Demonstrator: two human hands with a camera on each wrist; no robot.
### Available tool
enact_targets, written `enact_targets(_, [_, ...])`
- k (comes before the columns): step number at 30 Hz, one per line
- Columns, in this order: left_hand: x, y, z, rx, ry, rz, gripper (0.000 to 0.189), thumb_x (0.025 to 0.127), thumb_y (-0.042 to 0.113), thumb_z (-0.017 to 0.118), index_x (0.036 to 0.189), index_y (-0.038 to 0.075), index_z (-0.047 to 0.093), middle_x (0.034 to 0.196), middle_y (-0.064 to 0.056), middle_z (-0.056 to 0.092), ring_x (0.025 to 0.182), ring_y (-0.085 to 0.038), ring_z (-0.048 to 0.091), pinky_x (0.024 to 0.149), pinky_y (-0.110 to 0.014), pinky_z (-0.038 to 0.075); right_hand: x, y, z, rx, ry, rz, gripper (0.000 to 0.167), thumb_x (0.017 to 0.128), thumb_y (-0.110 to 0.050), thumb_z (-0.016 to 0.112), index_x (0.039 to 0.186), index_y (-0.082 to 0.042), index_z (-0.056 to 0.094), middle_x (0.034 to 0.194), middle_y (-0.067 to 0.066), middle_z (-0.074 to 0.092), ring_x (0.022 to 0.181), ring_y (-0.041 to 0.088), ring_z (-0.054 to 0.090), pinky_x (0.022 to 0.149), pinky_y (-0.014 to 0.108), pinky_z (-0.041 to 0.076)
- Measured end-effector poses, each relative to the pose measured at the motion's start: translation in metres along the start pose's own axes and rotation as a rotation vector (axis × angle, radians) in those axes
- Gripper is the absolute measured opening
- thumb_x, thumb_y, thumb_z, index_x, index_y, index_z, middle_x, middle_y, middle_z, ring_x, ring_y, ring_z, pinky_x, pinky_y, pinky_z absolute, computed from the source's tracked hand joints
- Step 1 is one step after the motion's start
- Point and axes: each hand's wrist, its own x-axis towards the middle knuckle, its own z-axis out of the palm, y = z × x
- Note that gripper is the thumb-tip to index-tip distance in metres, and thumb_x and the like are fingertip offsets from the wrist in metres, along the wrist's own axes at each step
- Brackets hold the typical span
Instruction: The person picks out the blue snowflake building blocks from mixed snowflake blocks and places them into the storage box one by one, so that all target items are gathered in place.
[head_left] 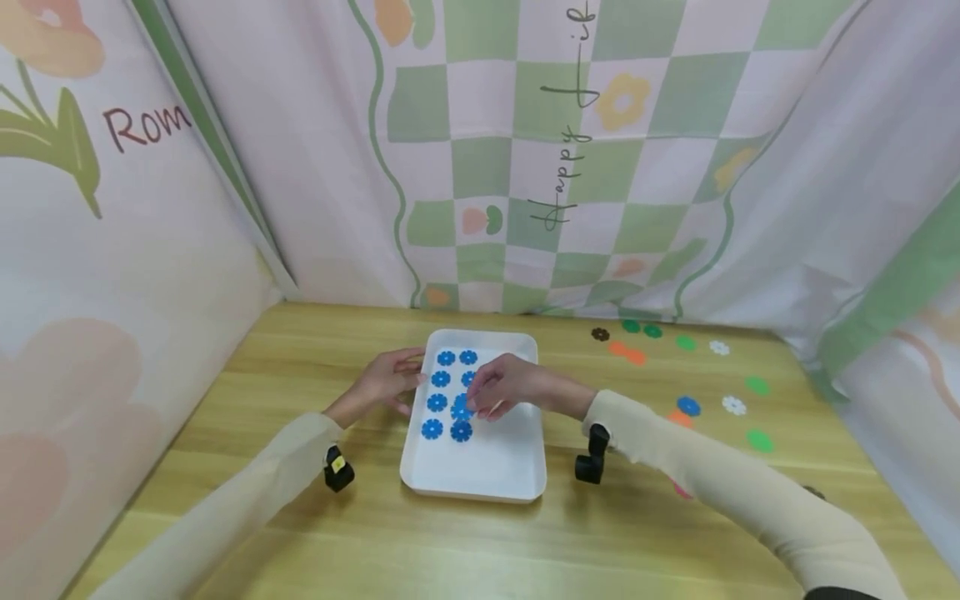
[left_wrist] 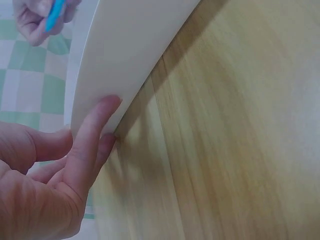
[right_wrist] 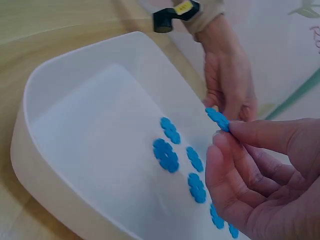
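My right hand (head_left: 504, 387) is over the white tray (head_left: 480, 479), pinching a blue snowflake building disc (right_wrist: 218, 119) between thumb and fingers above the tray floor. Under it, several more blue discs (head_left: 432, 428) lie in two columns on the left part of the tray; the hand partly covers the right column. On the tray's left side, my left hand (head_left: 385, 380) touches the tray. In the left wrist view, fairly straight fingers (left_wrist: 86, 145) rest against the outer wall and the thumb tip meets the rim.
On the wooden table (head_left: 300, 542), loose discs lie to the right: green (head_left: 759, 440), white (head_left: 733, 405), blue (head_left: 688, 406), orange (head_left: 627, 352) and dark brown (head_left: 600, 334). The right forearm partly covers some. A patterned curtain (head_left: 555, 167) hangs behind the table.
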Motion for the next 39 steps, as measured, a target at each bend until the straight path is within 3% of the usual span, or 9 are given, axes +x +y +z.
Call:
enact_targets(11, [0.0,0.0,0.001,0.008,-0.001,-0.003,0.058,0.106,0.007,0.06,0.16,0.004,0.04,0.154,-0.03,0.049,0.117,-0.041,0.07,0.066,-0.037,0.069,0.013,-0.004,0.038,-0.183,-0.066,-0.008,0.008,0.092,-0.009,0.08,0.094,-0.004,0.075,0.083,0.005,0.077,0.072,0.014,0.072,0.072,0.032,0.069])
enact_targets(18, [0.0,-0.001,0.0,0.001,0.008,-0.004,0.059,0.106,0.007,0.06,0.16,0.004,0.039,0.155,-0.03,0.049,0.122,-0.042,0.067,0.066,-0.037,0.07,0.013,-0.006,0.058,-0.317,-0.051,-0.08,0.007,0.092,-0.005,0.08,0.088,-0.005,0.074,0.075,0.004,0.073,0.064,0.015,0.069,0.065,0.03,0.067])
enact_targets(25, [-0.002,0.001,0.0,0.006,0.013,-0.012,0.059,0.105,0.008,0.061,0.16,0.005,0.04,0.154,-0.028,0.05,0.123,-0.042,0.066,0.066,-0.036,0.069,0.016,-0.003,0.074,-0.466,-0.027,-0.167,0.012,0.092,0.0,0.077,0.086,-0.008,0.07,0.07,-0.001,0.067,0.06,0.01,0.059,0.053,0.017,0.048])
enact_targets(29, [-0.002,0.002,0.0,0.009,0.011,-0.016,0.058,0.105,0.007,0.061,0.16,0.006,0.04,0.154,-0.029,0.05,0.123,-0.042,0.066,0.066,-0.036,0.069,0.016,-0.003,0.078,-0.503,-0.018,-0.212,0.014,0.091,0.001,0.077,0.084,-0.009,0.07,0.066,-0.001,0.065,0.058,0.009,0.056,0.051,0.015,0.044])
enact_targets(34, [-0.002,0.002,0.0,0.021,0.008,-0.023,0.058,0.106,0.007,0.059,0.161,0.006,0.039,0.155,-0.029,0.048,0.126,-0.043,0.065,0.065,-0.036,0.069,0.015,-0.005,0.078,-0.51,-0.05,-0.194,0.015,0.095,-0.009,0.078,0.082,-0.011,0.071,0.065,-0.001,0.065,0.057,0.008,0.054,0.052,0.015,0.043])
enact_targets(39, [-0.001,0.001,0.0,0.021,0.013,-0.024,0.058,0.106,0.007,0.059,0.161,0.006,0.039,0.155,-0.029,0.048,0.125,-0.043,0.065,0.063,-0.035,0.069,0.012,-0.008,0.069,-0.512,-0.078,-0.209,0.011,0.097,-0.013,0.076,0.088,-0.01,0.072,0.074,-0.003,0.067,0.064,0.008,0.057,0.056,0.016,0.048])
